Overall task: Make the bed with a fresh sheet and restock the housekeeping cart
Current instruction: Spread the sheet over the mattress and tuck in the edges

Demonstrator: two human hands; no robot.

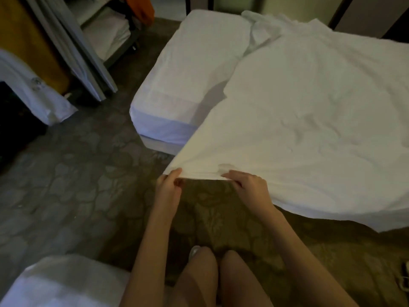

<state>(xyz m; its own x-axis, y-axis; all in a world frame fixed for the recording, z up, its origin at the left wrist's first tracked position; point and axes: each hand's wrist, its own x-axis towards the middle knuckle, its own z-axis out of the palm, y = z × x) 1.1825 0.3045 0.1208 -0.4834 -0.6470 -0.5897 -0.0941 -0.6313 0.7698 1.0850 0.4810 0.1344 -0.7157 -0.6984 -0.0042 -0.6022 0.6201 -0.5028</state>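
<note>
1. Here the person stood at the foot of the bed, both hands at the near corner of a large white cotton sheet (309, 111) that was spread loosely over the white mattress (177, 89).
2. The left hand (168, 187) pinched the hem of the sheet at its corner, thumb on top and fingers curled beneath.
3. The right hand (247, 185) gripped the same hem just beside it, fingers curled over the edge; the corner was lifted clear of the patterned brown carpet (66, 173).
4. The sheet covered the right and middle of the bed and hung over the near side, but it lay askew: the mattress's left portion and its near left corner remained bare, and a bunched fold (259, 34) sat at the far end.
5. Judged from this layout, the bed-making stood at an early to middle stage: the sheet was on the bed, yet not squared, smoothed or tucked.
6. The housekeeping cart (106, 38), with folded white linen on its shelves, a yellow bag and an orange cloth (141, 7), stood well apart at the upper left; its restocking appeared not yet begun, though how full it was cannot be told.
7. Further white linen (62, 284) lay at the lower left, beside the person's legs.
</note>
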